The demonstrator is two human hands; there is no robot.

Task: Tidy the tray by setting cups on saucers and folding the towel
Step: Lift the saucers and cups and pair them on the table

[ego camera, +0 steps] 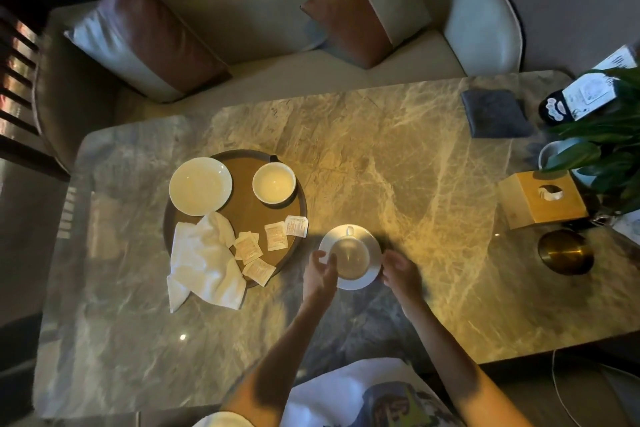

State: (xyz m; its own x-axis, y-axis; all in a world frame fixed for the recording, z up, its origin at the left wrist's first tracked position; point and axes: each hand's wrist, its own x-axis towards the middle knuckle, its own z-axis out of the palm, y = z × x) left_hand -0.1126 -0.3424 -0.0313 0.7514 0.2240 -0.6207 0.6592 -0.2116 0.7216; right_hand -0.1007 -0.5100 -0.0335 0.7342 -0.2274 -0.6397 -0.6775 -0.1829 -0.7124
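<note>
A round brown tray (pixel 242 218) lies on the marble table. On it rest an empty white saucer (pixel 200 186) at the back left and a white cup (pixel 274 182) at the back right. A crumpled white towel (pixel 204 262) hangs over the tray's front left rim onto the table. Several sachets (pixel 275 236) are scattered on the tray's front part. Right of the tray, on the table, a second white cup (pixel 351 258) sits on a saucer (pixel 363 282). My left hand (pixel 320 272) touches that saucer's left edge and my right hand (pixel 398 270) its right edge, fingers curled.
At the right stand a wooden tissue box (pixel 542 199), a brass bowl (pixel 565 252), a potted plant (pixel 602 146) and a dark folded cloth (pixel 493 113). A sofa with two cushions (pixel 367 14) runs behind the table. A cable (pixel 561 392) hangs at the near right edge.
</note>
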